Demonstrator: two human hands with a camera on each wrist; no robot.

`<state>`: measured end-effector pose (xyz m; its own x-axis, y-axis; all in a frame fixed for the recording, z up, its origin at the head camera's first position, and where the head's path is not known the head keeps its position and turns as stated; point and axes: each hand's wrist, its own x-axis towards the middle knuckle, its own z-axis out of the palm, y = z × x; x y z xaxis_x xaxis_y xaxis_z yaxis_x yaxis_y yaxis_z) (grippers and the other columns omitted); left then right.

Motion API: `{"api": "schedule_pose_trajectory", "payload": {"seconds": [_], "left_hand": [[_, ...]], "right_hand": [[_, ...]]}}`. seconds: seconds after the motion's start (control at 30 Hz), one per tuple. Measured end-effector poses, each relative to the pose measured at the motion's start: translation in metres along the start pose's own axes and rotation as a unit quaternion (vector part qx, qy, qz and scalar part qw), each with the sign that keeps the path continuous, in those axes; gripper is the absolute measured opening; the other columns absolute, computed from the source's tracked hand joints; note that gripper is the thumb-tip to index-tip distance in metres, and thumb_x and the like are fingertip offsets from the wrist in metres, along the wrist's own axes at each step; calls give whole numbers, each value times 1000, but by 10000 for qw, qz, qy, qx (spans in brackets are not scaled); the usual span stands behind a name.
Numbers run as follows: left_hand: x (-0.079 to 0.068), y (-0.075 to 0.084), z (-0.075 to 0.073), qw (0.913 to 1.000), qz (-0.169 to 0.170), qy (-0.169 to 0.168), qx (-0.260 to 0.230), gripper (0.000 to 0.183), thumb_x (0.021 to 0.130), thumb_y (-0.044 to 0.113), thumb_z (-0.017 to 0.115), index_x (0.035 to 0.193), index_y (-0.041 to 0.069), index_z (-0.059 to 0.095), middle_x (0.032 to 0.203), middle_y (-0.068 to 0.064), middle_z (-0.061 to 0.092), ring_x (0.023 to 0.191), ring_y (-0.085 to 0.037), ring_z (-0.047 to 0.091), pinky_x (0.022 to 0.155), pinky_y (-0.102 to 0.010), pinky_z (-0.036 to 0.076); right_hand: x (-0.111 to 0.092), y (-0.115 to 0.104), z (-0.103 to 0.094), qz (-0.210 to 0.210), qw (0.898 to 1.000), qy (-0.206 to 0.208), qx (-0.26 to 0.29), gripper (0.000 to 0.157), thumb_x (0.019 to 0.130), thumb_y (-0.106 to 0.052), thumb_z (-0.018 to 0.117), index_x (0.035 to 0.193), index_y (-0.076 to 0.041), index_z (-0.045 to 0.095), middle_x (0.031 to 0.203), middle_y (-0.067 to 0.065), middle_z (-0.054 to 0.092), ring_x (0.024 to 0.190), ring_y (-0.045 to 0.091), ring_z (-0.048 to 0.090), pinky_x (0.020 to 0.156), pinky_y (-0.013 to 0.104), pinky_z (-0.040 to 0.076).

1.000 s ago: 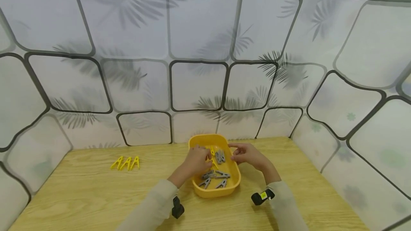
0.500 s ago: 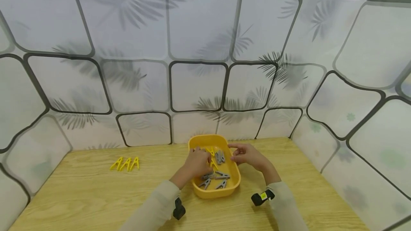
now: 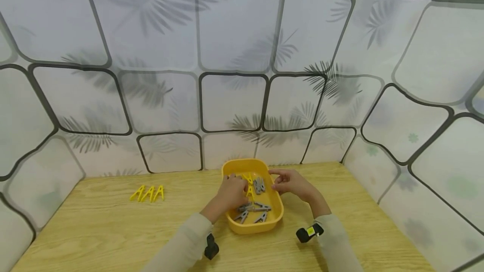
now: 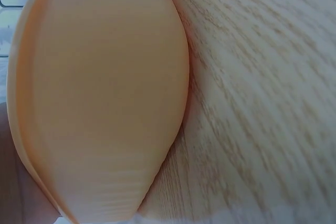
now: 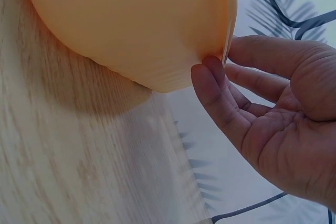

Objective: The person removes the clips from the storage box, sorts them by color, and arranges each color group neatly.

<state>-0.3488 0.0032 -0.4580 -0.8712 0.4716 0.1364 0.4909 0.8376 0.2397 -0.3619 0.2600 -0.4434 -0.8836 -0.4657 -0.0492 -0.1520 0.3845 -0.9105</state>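
The right hand (image 3: 291, 183) pinches the tub (image 3: 255, 228) at its rim; the left hand (image 3: 233, 190) reaches inside, fingers hidden, hold unclear. Beside it in there, a yellow clip (image 3: 249, 190) looks light, stiff, springy: best pinched by its arms.

Right hand (image 3: 290, 183), pinching the rim of the yellow basket (image 3: 255, 228): free passage outward over the tabletop (image 3: 166, 217) on its right, with the patterned backdrop (image 3: 234, 102) barring the way beyond the basket. Left hand (image 3: 231, 190), reaching over the basket's left rim: yellow clips (image 3: 249, 192) just right of its fingers, grey clips (image 3: 259, 185) right of those and nearer the person, obstructing a sideways sweep. Left of this hand: a broad lane, interrupted by a row of three yellow clips (image 3: 151, 189).
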Motion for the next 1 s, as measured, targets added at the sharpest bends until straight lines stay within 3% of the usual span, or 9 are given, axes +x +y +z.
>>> {"api": "schedule_pose_trajectory", "payload": {"seconds": [0.2, 0.53, 0.77, 1.0], "left_hand": [[1, 0, 3, 9998, -57, 87, 162, 24, 81, 24, 81, 68, 16, 63, 78, 3, 57, 81, -19, 50, 82, -43, 41], [1, 1, 3, 9995, -44, 149, 287, 32, 83, 28, 82, 60, 16, 62, 75, 3, 58, 81, -20, 51, 85, -45, 42], [-1, 1, 1, 9999, -37, 136, 90, 28, 81, 22, 82, 62, 18, 62, 72, 4, 56, 76, -18, 45, 82, -41, 37], [-2, 1, -1, 9996, -99, 245, -71, 21, 82, 20, 80, 66, 17, 66, 76, 3, 57, 79, -19, 50, 81, -41, 38]], "right_hand": [[0, 0, 0, 9, 10000, 0, -29, 63, 96, -11, 69, 151, 4, 42, 95, 10, 66, 81, 16, 67, 78, 36, 61], [-1, -1, 0, 22, 10000, 10, 27, 64, 96, -12, 69, 151, 4, 42, 93, 6, 65, 80, 15, 67, 78, 36, 61], [0, 3, 0, -12, 10000, 20, 7, 64, 96, -12, 69, 152, 4, 41, 95, 9, 65, 81, 16, 66, 78, 38, 61], [0, 1, 0, 2, 10000, 38, -46, 64, 96, -11, 69, 152, 4, 41, 96, 11, 66, 81, 16, 67, 78, 38, 61]]}}
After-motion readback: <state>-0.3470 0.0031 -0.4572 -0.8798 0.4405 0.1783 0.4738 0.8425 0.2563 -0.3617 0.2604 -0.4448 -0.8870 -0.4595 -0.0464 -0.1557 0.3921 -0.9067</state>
